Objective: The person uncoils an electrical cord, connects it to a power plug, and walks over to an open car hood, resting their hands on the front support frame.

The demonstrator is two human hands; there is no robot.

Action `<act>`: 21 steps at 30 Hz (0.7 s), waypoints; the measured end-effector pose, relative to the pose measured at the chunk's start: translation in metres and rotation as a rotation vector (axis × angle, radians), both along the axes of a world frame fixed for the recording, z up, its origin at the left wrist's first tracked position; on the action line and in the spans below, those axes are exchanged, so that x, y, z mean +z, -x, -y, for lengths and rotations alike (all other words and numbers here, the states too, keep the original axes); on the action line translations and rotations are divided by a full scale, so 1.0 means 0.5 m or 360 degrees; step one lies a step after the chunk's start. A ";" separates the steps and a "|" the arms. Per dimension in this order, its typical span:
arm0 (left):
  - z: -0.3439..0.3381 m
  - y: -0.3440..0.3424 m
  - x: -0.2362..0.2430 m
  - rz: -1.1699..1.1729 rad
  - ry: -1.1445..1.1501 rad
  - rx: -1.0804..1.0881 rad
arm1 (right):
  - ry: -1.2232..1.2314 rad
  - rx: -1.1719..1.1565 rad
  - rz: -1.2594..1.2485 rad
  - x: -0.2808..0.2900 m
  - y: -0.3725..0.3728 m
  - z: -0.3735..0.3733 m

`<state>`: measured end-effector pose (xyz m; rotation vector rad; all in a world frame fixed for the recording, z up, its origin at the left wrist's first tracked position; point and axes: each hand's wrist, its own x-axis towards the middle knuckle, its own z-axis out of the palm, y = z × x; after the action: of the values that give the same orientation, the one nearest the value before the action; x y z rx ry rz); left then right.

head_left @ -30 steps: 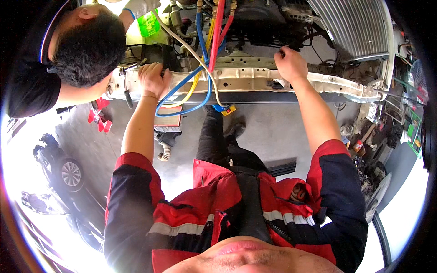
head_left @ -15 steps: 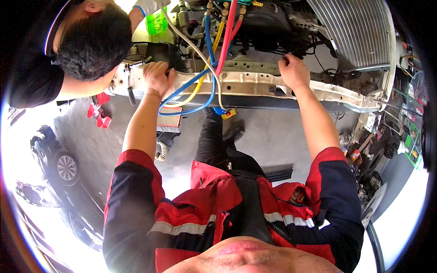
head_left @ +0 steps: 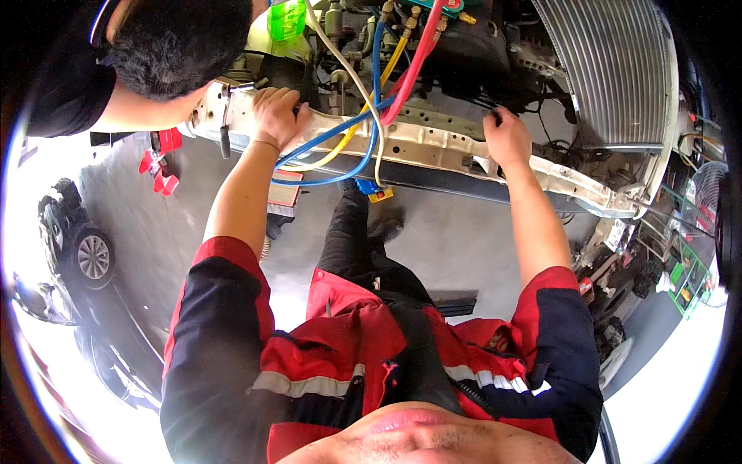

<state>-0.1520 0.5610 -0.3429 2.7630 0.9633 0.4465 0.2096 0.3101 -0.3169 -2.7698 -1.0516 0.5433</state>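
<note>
Cream-white, hole-punched metal crossbeam (head_left: 429,143), running along the front of an opened-up engine bay (head_left: 471,46), and both bare hands are at it! Nearest, a red-and-navy work jacket (head_left: 340,325); out from its sleeves go the forearms (head_left: 236,185). Left hand (head_left: 280,120): fingers bent over the beam, thumb apart from them. Right hand (head_left: 508,139): fingers curled in at the far edge, well apart from the left (whether either truly clamps the metal, I cannot tell). Between them, what a tangle: a slim blue hose (head_left: 377,50), a yellow hose (head_left: 396,58), a thick red hose (head_left: 421,58) and a thin cream hose (head_left: 346,63). Over on the left, a black-handled tool (head_left: 225,139) sits against the beam, near a dark-haired co-worker (head_left: 174,50) in black. Past the beam, dark machinery, with a silver, ribbed metal panel (head_left: 618,77) on the right. Farther off, down on the grey floor (head_left: 170,232), a bright red, angular object (head_left: 162,166) and a silver-spoked car wheel (head_left: 94,257).
</note>
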 end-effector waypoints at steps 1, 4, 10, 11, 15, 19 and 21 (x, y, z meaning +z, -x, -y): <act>0.000 0.003 -0.001 -0.0006 0.0010 -0.0004 | 0.0016 -0.0012 -0.0052 0.003 0.002 -0.002; -0.002 0.009 -0.006 -0.0006 0.0025 -0.0002 | 0.0027 0.0023 -0.0002 -0.005 0.001 -0.002; 0.001 0.006 0.003 -0.0016 0.0047 -0.0002 | 0.0033 0.0013 -0.0012 0.002 0.000 -0.004; 0.002 0.005 0.005 -0.0057 0.0075 -0.0003 | 0.0035 0.0017 -0.0011 0.003 0.000 -0.004; 0.003 0.008 -0.002 0.0012 0.0055 0.0004 | 0.0057 0.0039 -0.0009 -0.001 0.001 -0.008; -0.006 0.007 -0.007 -0.0025 0.0027 -0.0013 | 0.0031 0.0046 0.0054 -0.005 0.001 -0.002; -0.005 0.016 -0.011 -0.0011 0.0026 -0.0015 | 0.0057 0.0025 -0.0018 0.005 0.008 -0.009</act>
<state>-0.1600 0.5636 -0.3484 2.7550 0.9505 0.4261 0.2054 0.3144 -0.3144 -2.7880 -1.0726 0.5847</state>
